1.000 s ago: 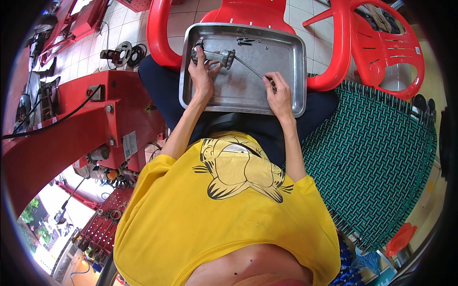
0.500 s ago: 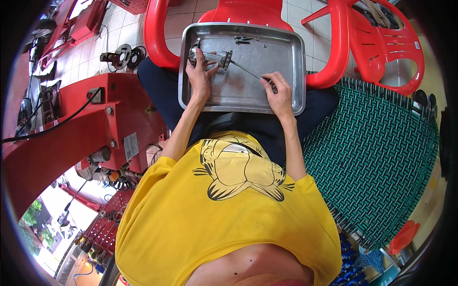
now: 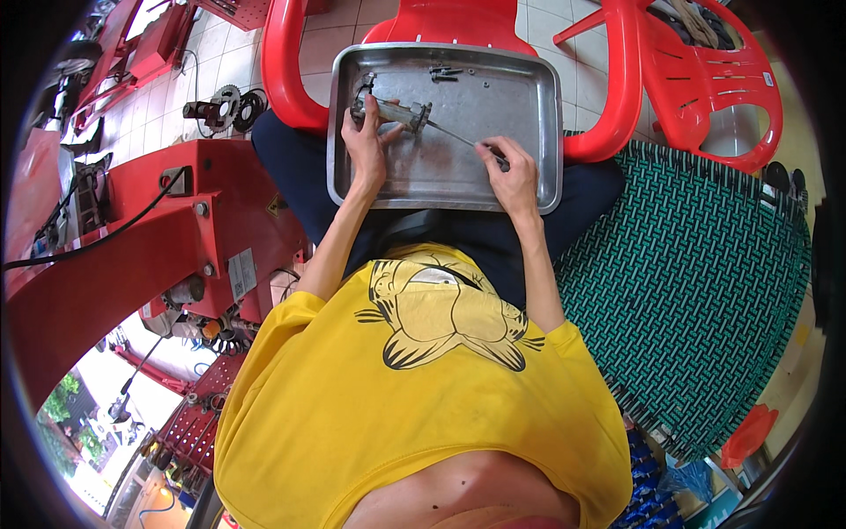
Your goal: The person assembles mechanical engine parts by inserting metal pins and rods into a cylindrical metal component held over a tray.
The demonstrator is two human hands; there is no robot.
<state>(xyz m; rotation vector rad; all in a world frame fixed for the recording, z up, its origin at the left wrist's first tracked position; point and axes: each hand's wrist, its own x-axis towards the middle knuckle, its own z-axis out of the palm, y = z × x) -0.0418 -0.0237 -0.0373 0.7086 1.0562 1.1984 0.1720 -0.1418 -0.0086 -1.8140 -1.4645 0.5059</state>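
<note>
My left hand (image 3: 365, 150) is wrapped round a grey metal cylindrical part (image 3: 398, 113) with a flanged right end, over the left half of a shallow metal tray (image 3: 441, 200). What kind of part it is, I cannot make out. In my right hand (image 3: 513, 175) is a screwdriver (image 3: 454, 134), its handle mostly hidden by the fingers. The thin shaft slants up and left, its tip at the part's flanged end. Whether the tip sits in a screw is too small to tell. Several dark bolts (image 3: 447, 74) and small nuts (image 3: 486, 85) lie near the tray's far side.
The tray rests across my lap, against a red plastic chair (image 3: 454, 25). Another red chair (image 3: 705, 84) stands at the far right. A green woven seat (image 3: 687, 291) is on my right, a red metal machine (image 3: 159, 238) on my left. A sprocket (image 3: 227, 106) lies on the tiled floor.
The flanged end of the part has tipped slightly toward me, and the screwdriver lies a little flatter. My right hand has shifted slightly left. Both hands keep their hold.
</note>
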